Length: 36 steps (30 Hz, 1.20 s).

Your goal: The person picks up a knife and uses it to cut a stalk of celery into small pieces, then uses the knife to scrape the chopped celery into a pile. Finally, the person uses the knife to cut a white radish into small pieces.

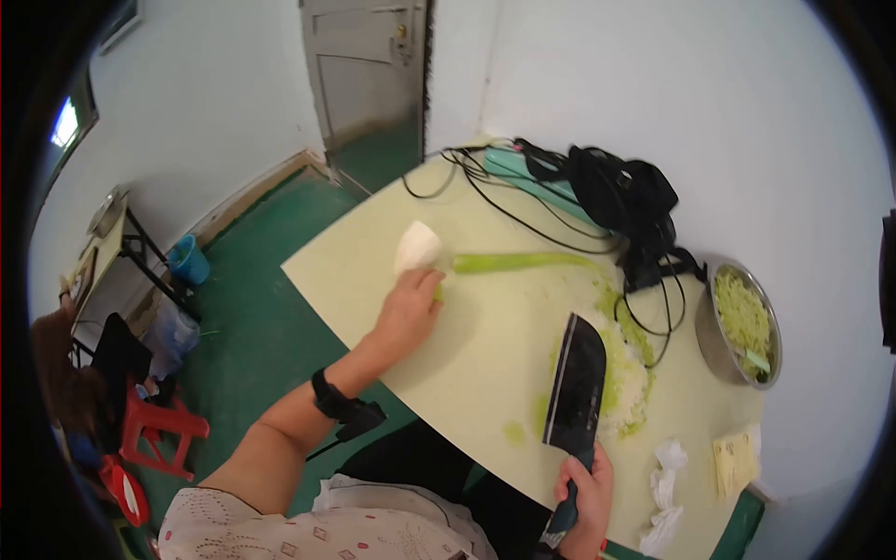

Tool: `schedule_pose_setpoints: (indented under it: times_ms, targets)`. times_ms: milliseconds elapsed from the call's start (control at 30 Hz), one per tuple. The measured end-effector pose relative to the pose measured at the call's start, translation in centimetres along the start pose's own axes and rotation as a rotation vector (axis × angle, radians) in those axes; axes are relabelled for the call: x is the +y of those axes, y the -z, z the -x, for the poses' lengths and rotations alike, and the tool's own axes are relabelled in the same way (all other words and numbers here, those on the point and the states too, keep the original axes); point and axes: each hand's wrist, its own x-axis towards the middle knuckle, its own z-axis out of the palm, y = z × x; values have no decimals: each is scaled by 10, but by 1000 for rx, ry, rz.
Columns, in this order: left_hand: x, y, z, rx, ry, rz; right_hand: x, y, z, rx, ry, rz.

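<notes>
My right hand (590, 490) grips the dark handle of a cleaver (577, 383). Its broad black blade points away from me over the table's right half. At the table's left side my left hand (411, 308) curls its fingers around the near end of a pale, rounded vegetable piece (419, 245); a bit of green shows by the fingertips. To the right of that hand lies a long green stalk (523, 263). Finely chopped green and white bits (625, 387) are scattered beside and beyond the blade.
A steel bowl (707, 322) of shredded green vegetable stands at the table's right, against the wall. Black straps and cables (621, 191) lie at the back with a teal case (532, 180). Crumpled tissues (665, 485) and a yellow packet (735, 462) sit front right. A red stool (159, 425) is on the floor.
</notes>
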Motion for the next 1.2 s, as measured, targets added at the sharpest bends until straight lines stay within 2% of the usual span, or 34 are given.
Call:
schedule_pose_setpoints:
  times_ms: [33, 133, 167, 267, 367, 467, 567, 967, 1200]
  targets:
    - [9, 1, -1, 15, -21, -37, 0, 0, 0, 15, -4, 7]
    - [45, 12, -6, -429, 312, 542, 4, 5, 0, -15, 2, -59]
    - [46, -2, -1, -611, 421, 947, 6, 7, -1, -42, 12, -30]
    - [87, -21, 7, -847, 944, 1585, 9, 10, -1, -93, 31, -43]
    - [113, -35, 4, -995, 1172, 1832, 7, 10, 1, -108, 21, -70]
    - [118, -49, 9, -1176, 1097, 2044, 5, 10, 2, -111, 7, -92]
    - [123, -56, 14, -1237, 1018, 2201, 3, 9, 3, -112, 14, -141]
    - [111, -51, 23, -1097, 1052, 2258, 5, 9, 0, -91, 7, -186]
    - [96, -40, 22, -992, 1007, 2122, 6, 8, -2, 8, 52, -193]
